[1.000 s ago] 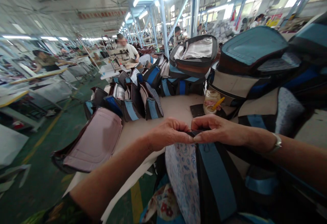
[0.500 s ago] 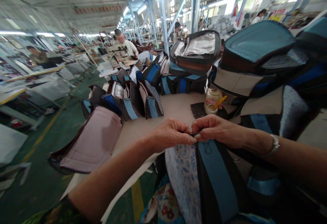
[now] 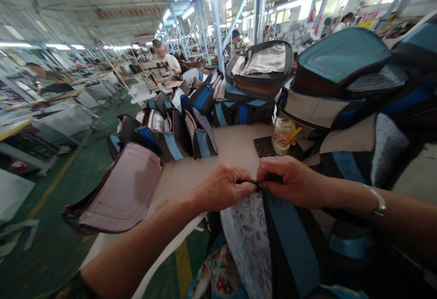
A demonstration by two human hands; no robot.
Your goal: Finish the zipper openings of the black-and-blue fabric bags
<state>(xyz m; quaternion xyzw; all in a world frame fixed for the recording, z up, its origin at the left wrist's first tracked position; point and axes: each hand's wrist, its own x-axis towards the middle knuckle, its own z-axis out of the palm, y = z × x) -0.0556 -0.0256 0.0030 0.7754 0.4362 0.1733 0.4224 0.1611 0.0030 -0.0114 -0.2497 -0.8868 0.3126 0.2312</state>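
A black bag with a blue strap stands against me at the near table edge, with blue-patterned white lining showing on its left side. My left hand is closed in a pinch on the bag's top edge. My right hand is closed on the same edge just to the right, fingertips almost touching the left hand's. A bracelet circles my right wrist.
A pink padded bag panel overhangs the beige table at left. Rows of black-and-blue bags stand behind, with tall stacks at right. A jar with a yellow stick sits mid-table. Other people work at distant tables.
Both hands have shifted slightly lower and nearer on the bag's top edge, keeping their pinch. The right hand's fingers have curled further over the edge.
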